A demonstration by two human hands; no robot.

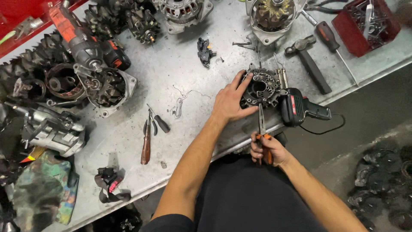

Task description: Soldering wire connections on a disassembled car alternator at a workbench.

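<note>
Two hands busy: left hand (229,103), fingers spread, presses dark round alternator part (260,88); right hand (268,149) clamped on orange-handled pliers (262,124), tips hidden w/in part; bench (189,68) edge cut off.

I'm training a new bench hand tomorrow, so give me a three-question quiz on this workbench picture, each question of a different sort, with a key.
1. True or false: the left hand rests on the round dark part on the metal bench.
2. What does the right hand hold? A) the hammer B) orange-handled pliers C) a cloth
3. Fill in: the black soldering gun lies just to the ____ of the round part in the picture.

Key:
1. True.
2. B: the pliers, tips pointing at the round part. The hammer lies untouched farther back.
3. Right.
</note>
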